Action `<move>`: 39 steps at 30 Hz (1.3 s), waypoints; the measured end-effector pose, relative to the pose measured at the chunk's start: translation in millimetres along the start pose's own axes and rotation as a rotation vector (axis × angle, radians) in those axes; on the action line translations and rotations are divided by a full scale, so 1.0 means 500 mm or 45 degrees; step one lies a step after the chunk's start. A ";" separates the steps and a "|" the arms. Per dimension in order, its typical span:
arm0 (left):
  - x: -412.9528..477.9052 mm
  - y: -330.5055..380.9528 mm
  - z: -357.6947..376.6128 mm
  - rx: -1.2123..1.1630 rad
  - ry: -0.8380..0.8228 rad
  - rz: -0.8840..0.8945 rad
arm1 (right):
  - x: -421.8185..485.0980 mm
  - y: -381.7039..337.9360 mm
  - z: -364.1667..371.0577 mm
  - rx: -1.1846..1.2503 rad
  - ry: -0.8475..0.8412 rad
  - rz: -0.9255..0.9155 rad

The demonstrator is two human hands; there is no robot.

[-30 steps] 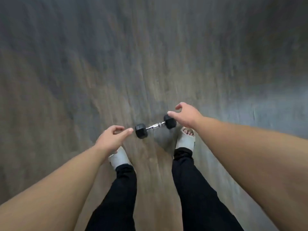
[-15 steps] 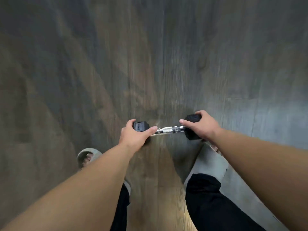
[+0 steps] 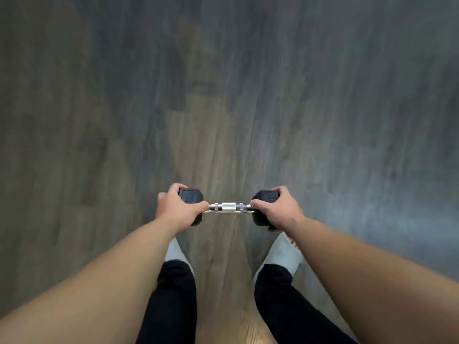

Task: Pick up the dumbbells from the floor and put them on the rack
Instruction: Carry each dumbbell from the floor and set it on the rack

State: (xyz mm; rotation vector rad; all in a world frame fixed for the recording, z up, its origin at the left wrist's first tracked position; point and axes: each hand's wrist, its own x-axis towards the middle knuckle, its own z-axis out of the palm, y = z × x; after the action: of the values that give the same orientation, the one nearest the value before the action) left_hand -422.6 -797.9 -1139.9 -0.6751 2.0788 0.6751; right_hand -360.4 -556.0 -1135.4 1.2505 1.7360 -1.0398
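A small dumbbell [image 3: 229,207] with black hexagonal heads and a chrome knurled handle lies level across the lower middle of the head view, above the wood floor. My left hand [image 3: 177,209] is wrapped around its left head. My right hand [image 3: 277,211] is wrapped around its right head. Only the handle and part of each head show between my fingers. No rack appears in this view.
Grey-brown wood-plank floor [image 3: 223,83] fills the frame. My two legs in black trousers and pale slippers [image 3: 283,256] stand just below the dumbbell, one on each side.
Both hands reached the dumbbell on the floor and closed on its two heads. The dumbbell now sits level and larger in view, closer to the camera.
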 end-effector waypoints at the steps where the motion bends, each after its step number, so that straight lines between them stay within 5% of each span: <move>1: -0.034 0.021 -0.056 0.002 0.017 0.024 | -0.052 -0.039 -0.010 0.004 -0.010 -0.016; 8: -0.350 0.109 -0.492 -0.167 0.256 0.173 | -0.504 -0.332 -0.083 -0.012 -0.081 -0.307; 16: -0.651 0.013 -0.937 -0.505 0.549 0.298 | -0.983 -0.598 -0.013 -0.066 -0.087 -0.660; 26: -0.816 -0.305 -1.419 -0.397 0.846 0.274 | -1.352 -0.743 0.405 0.073 -0.355 -0.732; 39: -0.672 -0.780 -1.757 -0.764 1.181 -0.186 | -1.534 -1.039 1.029 -0.380 -0.667 -0.815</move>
State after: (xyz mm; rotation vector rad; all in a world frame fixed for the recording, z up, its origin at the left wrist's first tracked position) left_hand -465.4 -1587.0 -497.4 -1.7159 2.5976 1.0413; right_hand -615.7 -1402.0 -550.7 0.1849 1.7979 -1.2546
